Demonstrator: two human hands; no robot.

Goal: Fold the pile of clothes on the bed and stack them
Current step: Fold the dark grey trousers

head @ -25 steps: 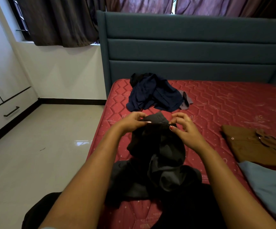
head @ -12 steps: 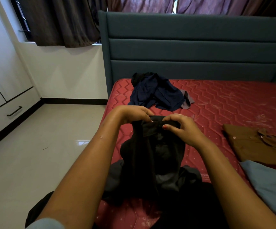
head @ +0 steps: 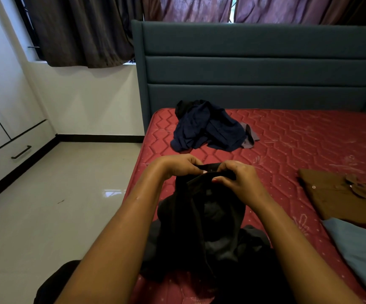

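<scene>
Centre of frame: both arms reach forward over the near edge of a red quilted mattress [head: 298,139]. Left hand [head: 177,166] and right hand [head: 236,178] are close together, fingers curled, each pinching the top edge of a black garment [head: 199,216]; that edge looks like a waistband or collar band, but I cannot tell which. Thumbs sit on the near side of the band, and the knuckles of both hands face up. The garment is held up off the bed at the top and hangs down between the forearms, its lower part bunched in folds on the mattress at lower centre of frame. Upper centre of the mattress, near the headboard: a loose, unfolded heap of navy clothes [head: 208,128], with a grey piece [head: 251,137] showing at its right edge. Right side of frame: a brown shirt [head: 342,194] lying flat and folded, buttons visible, and just below it, at lower right, a flat blue-grey garment [head: 361,249] partly cut off by the frame edge. The dark teal padded headboard [head: 254,73] spans the upper right. Dark curtains [head: 85,29] hang along the top of frame. At left, a white wardrobe with a drawer [head: 13,150] bearing a dark handle, and a glossy pale tiled floor [head: 57,205].
</scene>
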